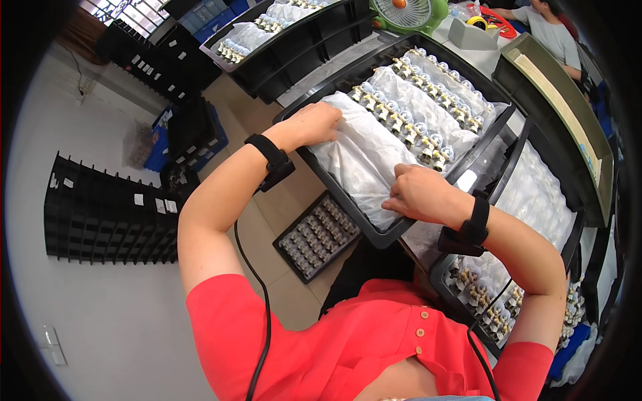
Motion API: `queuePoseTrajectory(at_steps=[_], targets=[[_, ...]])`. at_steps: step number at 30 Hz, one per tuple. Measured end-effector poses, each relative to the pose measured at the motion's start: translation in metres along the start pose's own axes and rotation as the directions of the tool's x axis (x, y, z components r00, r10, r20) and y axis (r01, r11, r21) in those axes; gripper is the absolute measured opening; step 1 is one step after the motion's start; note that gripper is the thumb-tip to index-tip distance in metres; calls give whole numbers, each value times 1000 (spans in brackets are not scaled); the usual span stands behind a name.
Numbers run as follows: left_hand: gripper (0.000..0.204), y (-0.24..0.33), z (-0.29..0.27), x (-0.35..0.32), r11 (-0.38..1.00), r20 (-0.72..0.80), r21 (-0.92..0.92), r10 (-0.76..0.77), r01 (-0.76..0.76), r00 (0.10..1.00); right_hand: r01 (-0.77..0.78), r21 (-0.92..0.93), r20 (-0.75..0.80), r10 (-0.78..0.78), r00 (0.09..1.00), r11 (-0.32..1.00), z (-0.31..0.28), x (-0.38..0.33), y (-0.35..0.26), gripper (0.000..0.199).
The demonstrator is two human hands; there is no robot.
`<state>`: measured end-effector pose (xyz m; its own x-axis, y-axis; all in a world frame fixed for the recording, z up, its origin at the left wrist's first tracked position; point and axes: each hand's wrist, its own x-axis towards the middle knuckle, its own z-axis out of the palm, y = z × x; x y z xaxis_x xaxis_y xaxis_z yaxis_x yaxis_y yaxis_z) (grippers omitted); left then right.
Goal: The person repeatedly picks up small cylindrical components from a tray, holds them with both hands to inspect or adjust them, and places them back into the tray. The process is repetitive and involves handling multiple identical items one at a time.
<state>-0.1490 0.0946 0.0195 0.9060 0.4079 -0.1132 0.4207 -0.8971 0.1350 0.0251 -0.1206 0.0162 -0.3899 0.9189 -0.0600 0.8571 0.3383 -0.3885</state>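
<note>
Workbench (348, 63) with black trays (348, 200), green fan (408, 13).

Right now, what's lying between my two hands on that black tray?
In the head view, crinkled white plastic wrap covers the stretch between the left hand and right hand, inside the black tray. Nothing else shows there.

small parts (428, 127) too tiny to identify

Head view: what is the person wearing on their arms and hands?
Both hands are bare, without gloves. The left hand has a black strap with a boxy black unit at its wrist; a black cable hangs along that arm. The right hand has a matching black wrist strap. Short red sleeves leave the forearms uncovered.
</note>
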Motion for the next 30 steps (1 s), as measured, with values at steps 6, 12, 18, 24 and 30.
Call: queuePoseTrajectory(at_steps=[6, 12, 18, 24, 30], targets=[[22, 4, 6, -1, 995, 43, -36, -94, 96, 995, 116, 75, -121, -107, 987, 990, 12, 3, -1, 40], [24, 14, 7, -5, 985, 37, 22, -170, 170, 985, 127, -84, -77, -133, 988, 988, 10, -11, -8, 52], [19, 71, -6, -21, 998, 26, -33, 51, -50, 998, 92, -129, 30, -89, 996, 987, 6, -13, -9, 55], [25, 59, 21, -14, 962, 170, -214, 208, -170, 963, 204, -159, -245, -239, 940, 966, 9, -18, -8, 58], [46, 89, 18, -6, 999, 226, 4, -35, 35, 973, 128, -116, -60, -135, 989, 985, 6, -33, -7, 51]])
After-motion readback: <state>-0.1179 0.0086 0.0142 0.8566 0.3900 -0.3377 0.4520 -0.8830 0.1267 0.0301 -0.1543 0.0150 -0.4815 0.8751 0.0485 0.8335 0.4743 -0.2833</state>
